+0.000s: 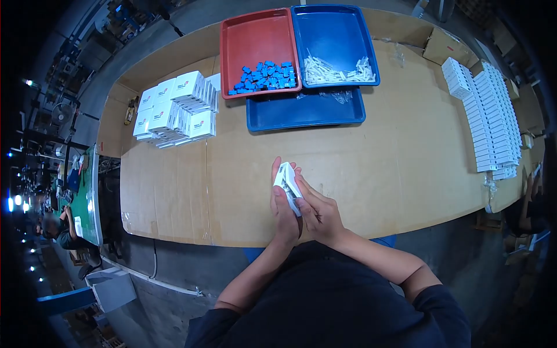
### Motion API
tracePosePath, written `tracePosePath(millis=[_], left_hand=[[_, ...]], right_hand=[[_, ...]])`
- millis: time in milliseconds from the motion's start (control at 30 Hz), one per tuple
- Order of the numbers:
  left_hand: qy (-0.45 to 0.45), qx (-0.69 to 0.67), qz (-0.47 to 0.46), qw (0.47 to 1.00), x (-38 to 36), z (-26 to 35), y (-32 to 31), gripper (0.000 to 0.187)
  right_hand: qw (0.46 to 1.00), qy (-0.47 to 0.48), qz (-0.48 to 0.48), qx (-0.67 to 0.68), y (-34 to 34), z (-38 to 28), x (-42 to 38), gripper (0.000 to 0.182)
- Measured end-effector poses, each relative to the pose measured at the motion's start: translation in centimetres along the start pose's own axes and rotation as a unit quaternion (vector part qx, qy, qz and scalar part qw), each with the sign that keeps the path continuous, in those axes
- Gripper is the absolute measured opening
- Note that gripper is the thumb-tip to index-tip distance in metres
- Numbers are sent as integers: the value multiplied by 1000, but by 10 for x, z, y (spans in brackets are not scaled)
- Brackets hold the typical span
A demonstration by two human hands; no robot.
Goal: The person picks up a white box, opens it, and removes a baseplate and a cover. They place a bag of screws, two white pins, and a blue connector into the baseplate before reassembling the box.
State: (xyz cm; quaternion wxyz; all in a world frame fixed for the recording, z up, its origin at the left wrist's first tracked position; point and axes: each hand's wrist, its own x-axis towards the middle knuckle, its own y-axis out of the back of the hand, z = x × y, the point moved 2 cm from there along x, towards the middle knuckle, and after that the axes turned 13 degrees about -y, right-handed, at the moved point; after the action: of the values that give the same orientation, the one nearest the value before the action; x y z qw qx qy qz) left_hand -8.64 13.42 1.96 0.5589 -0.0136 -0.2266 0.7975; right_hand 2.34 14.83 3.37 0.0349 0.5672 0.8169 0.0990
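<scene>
Both of my hands hold a small white box (286, 176) above the near middle of the cardboard-covered table. My left hand (284, 213) wraps its left side, with the thumb on the near face. On the right side, the fingers of my right hand (322, 214) close around the box. A darker gap shows along the box's near part, between the two thumbs; what is inside cannot be made out. Beyond the hands lies an empty-looking blue tray (304, 119), partly under two other trays.
A red tray (258, 35) holds blue parts (267, 77); a blue tray (332, 32) beside it holds white parts (336, 72). White boxes (174, 110) are stacked at left, and long rows of white boxes (490, 113) at right. Another person (71, 235) sits at far left.
</scene>
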Motion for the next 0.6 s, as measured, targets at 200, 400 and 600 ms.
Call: tracePosePath(millis=[200,400,600], left_hand=[[22,-34,23,999,6,0,2,84],[-50,80,-42,995,10,17,2,96],[-115,163,-111,974,8,2,8,98]], right_hand=[[999,-21,-17,27,-2,2,5,45],[933,-256,-64,244,11,14,18,42],[871,-340,-132,329,14,-15,21,54]])
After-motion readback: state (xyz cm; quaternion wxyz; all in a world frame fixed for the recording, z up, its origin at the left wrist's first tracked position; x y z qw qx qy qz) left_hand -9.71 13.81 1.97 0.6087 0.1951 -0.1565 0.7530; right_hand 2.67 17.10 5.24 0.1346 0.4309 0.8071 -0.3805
